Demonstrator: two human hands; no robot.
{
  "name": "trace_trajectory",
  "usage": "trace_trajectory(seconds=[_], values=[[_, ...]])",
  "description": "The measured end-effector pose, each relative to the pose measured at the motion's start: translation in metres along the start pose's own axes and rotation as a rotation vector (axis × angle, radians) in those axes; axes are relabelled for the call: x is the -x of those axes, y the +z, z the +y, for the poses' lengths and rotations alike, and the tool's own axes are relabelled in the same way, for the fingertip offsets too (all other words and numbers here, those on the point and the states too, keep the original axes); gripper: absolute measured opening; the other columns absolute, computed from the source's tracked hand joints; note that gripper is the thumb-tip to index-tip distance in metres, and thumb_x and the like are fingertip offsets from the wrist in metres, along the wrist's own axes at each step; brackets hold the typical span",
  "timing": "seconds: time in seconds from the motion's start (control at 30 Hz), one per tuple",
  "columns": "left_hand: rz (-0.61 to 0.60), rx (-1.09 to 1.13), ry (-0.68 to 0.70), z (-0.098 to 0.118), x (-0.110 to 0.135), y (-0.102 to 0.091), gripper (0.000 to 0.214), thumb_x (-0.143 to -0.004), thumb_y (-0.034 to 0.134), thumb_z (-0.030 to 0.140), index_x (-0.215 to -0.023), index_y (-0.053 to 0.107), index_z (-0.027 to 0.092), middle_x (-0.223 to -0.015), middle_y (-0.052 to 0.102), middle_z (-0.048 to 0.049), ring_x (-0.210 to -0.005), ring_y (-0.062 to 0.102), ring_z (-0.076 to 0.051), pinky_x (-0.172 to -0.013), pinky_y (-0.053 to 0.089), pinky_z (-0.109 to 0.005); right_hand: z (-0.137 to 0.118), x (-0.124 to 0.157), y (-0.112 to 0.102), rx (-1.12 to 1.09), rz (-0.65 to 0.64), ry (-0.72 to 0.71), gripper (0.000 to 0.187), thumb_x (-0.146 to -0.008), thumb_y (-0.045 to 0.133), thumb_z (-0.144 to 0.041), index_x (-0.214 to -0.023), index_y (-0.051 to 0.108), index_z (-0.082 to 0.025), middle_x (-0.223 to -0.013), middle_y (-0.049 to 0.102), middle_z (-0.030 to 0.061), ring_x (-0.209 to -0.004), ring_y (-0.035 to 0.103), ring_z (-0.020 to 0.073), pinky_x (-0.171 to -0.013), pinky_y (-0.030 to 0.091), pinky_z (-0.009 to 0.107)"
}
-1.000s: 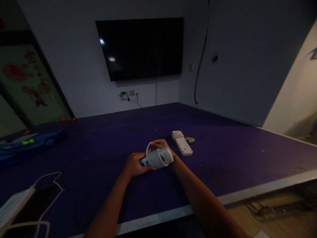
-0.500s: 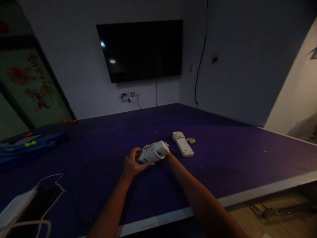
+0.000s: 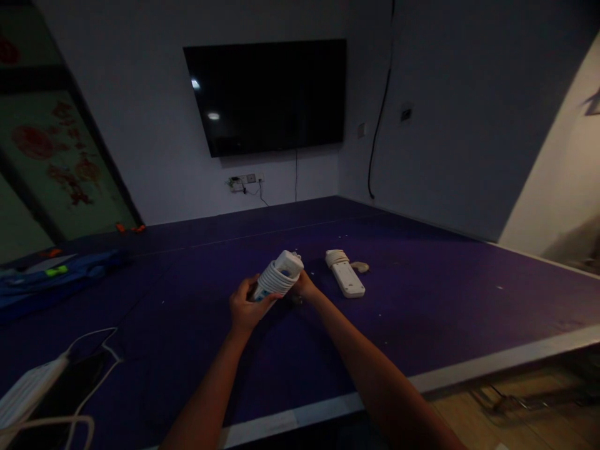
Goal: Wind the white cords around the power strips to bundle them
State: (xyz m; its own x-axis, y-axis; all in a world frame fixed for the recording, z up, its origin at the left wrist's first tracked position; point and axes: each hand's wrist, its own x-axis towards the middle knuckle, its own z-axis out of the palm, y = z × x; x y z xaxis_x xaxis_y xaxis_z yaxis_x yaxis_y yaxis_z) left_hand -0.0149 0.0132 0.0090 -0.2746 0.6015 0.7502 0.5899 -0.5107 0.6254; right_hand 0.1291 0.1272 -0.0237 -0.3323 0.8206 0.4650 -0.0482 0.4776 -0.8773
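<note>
A white power strip [image 3: 284, 267] with its pale cord wound in several turns around it is held up above the purple tabletop, tilted with its far end to the right. My left hand [image 3: 246, 305] grips its near end, thumb along the lower side. My right hand [image 3: 304, 285] is closed at the strip's far right side, its fingers mostly hidden behind the strip. A small blurred piece shows just below that hand. To the right, a second white power strip [image 3: 349, 279] lies on the table, cord wrapped around its far end and the plug [image 3: 360, 267] beside it.
The purple tabletop [image 3: 422, 294] has a white front edge. At left lie blue cloth [image 3: 70, 275], a dark phone-like slab [image 3: 65, 390], a white striped item [image 3: 32, 390] and a loose white cable [image 3: 105, 334]. A television [image 3: 272, 100] hangs on the wall.
Both hands have moved slightly left with the wrapped power strip, and its far end has turned upward. The other power strip stays in place.
</note>
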Motion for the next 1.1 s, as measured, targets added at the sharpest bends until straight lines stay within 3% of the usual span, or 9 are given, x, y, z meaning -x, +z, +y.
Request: trace_trajectory(seconds=[0.1,0.2,0.3,0.4,0.67,0.87,1.1], values=[[0.070,0.180,-0.244,0.003,-0.005,0.001,0.057,-0.049,0.076,0.053,-0.090,0.062,0.016,-0.076,0.069,-0.0066,-0.064,0.065,-0.019,-0.057,0.051,-0.028,-0.008,0.004,0.005,-0.005,-0.021,0.064,0.042,-0.070,0.061,-0.051,-0.052,0.059,-0.014,-0.040,0.045,-0.0037,-0.035,0.037,0.0068,-0.036,0.031,0.020],[0.214,0.303,-0.442,0.000,-0.013,0.001,0.050,-0.051,0.074,0.053,-0.080,0.062,0.014,-0.062,0.063,-0.0018,-0.053,0.059,-0.014,-0.047,0.045,-0.023,-0.021,0.007,0.011,0.003,-0.022,0.099,0.042,-0.070,0.060,-0.053,-0.059,0.063,-0.013,-0.041,0.042,-0.0047,-0.035,0.037,0.0060,-0.035,0.026,0.018],[0.369,0.376,-0.569,-0.009,-0.020,0.001,0.046,-0.053,0.071,0.055,-0.069,0.060,0.014,-0.055,0.055,0.0024,-0.047,0.051,-0.010,-0.045,0.038,-0.021,-0.035,0.011,0.021,0.018,-0.049,0.055,0.042,-0.071,0.058,-0.053,-0.062,0.065,-0.013,-0.045,0.042,-0.0047,-0.039,0.037,0.0056,-0.038,0.025,0.018],[0.393,0.419,-0.641,-0.018,-0.023,0.001,0.046,-0.052,0.070,0.058,-0.060,0.056,0.014,-0.052,0.050,0.0047,-0.047,0.046,-0.007,-0.046,0.036,-0.021,-0.042,0.015,0.031,0.036,-0.048,-0.017,0.041,-0.073,0.056,-0.051,-0.061,0.064,-0.013,-0.047,0.042,-0.0044,-0.044,0.036,0.0055,-0.041,0.024,0.018],[0.259,0.418,-0.646,-0.019,-0.021,0.004,0.054,-0.045,0.072,0.060,-0.068,0.060,0.013,-0.055,0.053,0.0036,-0.048,0.046,-0.009,-0.047,0.036,-0.022,-0.050,0.023,0.035,-0.005,0.063,0.048,0.046,-0.071,0.057,-0.056,-0.064,0.067,-0.011,-0.046,0.044,-0.0038,-0.042,0.037,0.0068,-0.040,0.025,0.019],[0.198,0.416,-0.614,-0.017,-0.016,0.008,0.055,-0.046,0.071,0.062,-0.067,0.059,0.013,-0.053,0.051,0.0046,-0.046,0.043,-0.007,-0.044,0.034,-0.020,-0.052,0.027,0.035,0.183,0.236,0.028,0.046,-0.064,0.064,-0.057,-0.057,0.066,-0.012,-0.045,0.047,-0.0032,-0.044,0.037,0.0069,-0.042,0.022,0.020],[0.144,0.314,-0.551,-0.013,-0.012,0.008,0.058,-0.049,0.069,0.065,-0.073,0.059,0.013,-0.051,0.048,0.0051,-0.043,0.043,-0.008,-0.041,0.032,-0.019,-0.046,0.029,0.034,0.331,0.392,0.031,0.048,-0.067,0.061,-0.060,-0.051,0.061,-0.015,-0.043,0.046,-0.0030,-0.044,0.039,0.0079,-0.044,0.024,0.021]])
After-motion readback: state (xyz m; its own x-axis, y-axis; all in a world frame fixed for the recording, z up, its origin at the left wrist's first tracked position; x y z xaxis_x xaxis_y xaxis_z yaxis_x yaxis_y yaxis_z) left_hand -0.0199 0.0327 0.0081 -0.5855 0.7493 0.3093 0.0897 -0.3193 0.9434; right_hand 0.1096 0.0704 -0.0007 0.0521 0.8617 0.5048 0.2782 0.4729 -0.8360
